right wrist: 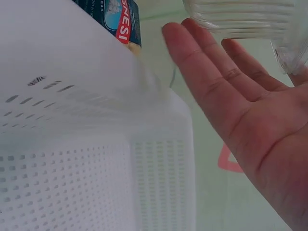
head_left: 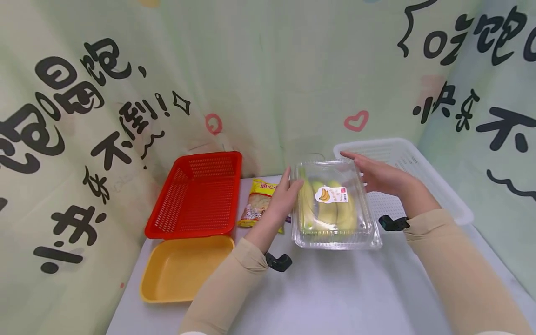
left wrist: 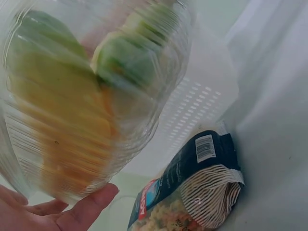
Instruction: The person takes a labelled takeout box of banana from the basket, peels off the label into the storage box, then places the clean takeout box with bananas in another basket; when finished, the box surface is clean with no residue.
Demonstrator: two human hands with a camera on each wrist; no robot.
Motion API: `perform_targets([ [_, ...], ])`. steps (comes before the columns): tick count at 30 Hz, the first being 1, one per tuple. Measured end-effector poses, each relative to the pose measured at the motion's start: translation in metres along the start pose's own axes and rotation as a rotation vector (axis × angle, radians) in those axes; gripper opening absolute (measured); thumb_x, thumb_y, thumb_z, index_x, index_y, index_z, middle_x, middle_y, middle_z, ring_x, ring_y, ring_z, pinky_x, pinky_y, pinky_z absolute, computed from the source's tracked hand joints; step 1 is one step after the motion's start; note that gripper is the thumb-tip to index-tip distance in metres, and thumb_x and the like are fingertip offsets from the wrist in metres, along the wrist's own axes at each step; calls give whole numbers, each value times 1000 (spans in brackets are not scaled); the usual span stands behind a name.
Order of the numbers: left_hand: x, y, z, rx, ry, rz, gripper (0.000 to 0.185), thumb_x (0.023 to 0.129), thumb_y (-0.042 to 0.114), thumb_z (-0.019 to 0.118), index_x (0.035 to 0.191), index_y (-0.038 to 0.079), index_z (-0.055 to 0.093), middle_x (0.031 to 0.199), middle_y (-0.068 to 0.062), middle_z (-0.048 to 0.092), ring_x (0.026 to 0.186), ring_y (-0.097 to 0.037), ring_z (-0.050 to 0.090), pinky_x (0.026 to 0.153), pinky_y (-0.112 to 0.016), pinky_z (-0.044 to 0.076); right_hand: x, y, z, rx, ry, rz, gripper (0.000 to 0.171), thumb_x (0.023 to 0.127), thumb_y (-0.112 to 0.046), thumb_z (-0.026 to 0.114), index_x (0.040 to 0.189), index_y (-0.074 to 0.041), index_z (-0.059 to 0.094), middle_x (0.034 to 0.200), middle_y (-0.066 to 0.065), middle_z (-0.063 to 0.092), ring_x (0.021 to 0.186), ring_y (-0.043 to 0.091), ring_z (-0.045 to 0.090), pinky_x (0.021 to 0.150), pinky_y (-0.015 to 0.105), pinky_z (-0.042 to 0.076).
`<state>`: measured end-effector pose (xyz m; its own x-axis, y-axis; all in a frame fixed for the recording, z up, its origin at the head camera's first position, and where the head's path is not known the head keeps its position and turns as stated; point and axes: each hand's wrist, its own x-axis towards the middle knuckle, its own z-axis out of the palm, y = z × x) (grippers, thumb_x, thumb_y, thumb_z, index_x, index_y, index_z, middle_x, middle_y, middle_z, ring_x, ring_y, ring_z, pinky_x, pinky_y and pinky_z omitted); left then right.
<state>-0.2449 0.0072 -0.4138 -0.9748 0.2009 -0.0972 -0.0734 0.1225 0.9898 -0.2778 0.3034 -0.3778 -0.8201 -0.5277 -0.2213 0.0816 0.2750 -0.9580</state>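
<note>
1. The clear banana box is seen on the table, between the two hands, its long axis running away from the person.
2. The left hand is laid against its left wall, fingers straight.
3. The right hand is held flat, fingers straight, at the right far corner; firm contact cannot be told.
4. Both hands are equally near; the white basket lies just right.

pasta bag partly behind left hand
</note>
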Motion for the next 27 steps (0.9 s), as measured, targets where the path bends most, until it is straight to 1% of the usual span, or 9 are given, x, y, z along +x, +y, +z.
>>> perform_targets([
  [3,-1,-2,-1,-1,2,0,71,94,54,53,155,44,18,161,-8,32,148,-27,31,121,-51,25,4,1,3,-7,-10,15,54,106,-45,32,157,-39,13,158,12,27,136,42,44,101,59,48],
  [6,-2,-5,-1,-7,7,3,72,94,54,54,155,44,18,161,-9,32,148,-28,31,121,-51,25,7,2,5,12,-6,22,56,106,-43,36,157,-37,14,157,13,29,132,36,50,99,58,49],
  [10,-2,-9,-2,-14,10,-7,72,93,55,54,155,44,19,162,-8,31,149,-28,30,121,-51,24,10,6,8,34,12,24,54,106,-41,38,156,-32,20,152,10,39,125,29,56,96,56,52],
  [14,-4,-12,-4,-25,-2,-12,74,94,54,54,157,41,17,161,-8,31,148,-28,30,121,-50,25,12,9,12,1,26,-11,52,106,-41,39,154,-24,29,143,5,49,122,26,58,93,54,54],
  [16,-5,-13,-5,-30,-13,-9,76,94,54,55,157,40,16,161,-9,31,148,-28,30,121,-49,26,12,10,14,-11,28,-34,51,106,-40,39,153,-22,33,139,2,52,121,25,59,92,54,54],
  [20,-5,-16,-8,-40,-35,-4,78,94,55,56,158,40,13,162,-9,29,149,-25,29,122,-46,24,10,11,17,2,30,-56,50,107,-38,38,153,-20,34,133,-5,56,115,19,62,89,52,56],
  [24,-10,-16,-13,-41,-41,-7,76,94,59,53,157,43,13,162,-10,28,149,-30,28,121,-53,23,9,11,20,17,43,-61,52,107,-37,38,154,-17,30,131,-8,57,113,17,64,88,50,56],
  [26,-15,-15,-17,-44,-41,-13,74,94,61,51,156,45,14,161,-9,31,148,-32,29,119,-57,26,9,11,22,18,66,-54,52,106,-37,40,154,-18,30,132,-7,57,113,18,64,88,50,56],
  [27,-18,-15,-19,-59,-46,-14,73,94,61,51,156,45,14,161,-8,32,147,-33,31,116,-59,30,9,10,22,15,79,-50,53,106,-38,41,154,-18,30,133,-6,56,113,19,63,88,49,56],
])
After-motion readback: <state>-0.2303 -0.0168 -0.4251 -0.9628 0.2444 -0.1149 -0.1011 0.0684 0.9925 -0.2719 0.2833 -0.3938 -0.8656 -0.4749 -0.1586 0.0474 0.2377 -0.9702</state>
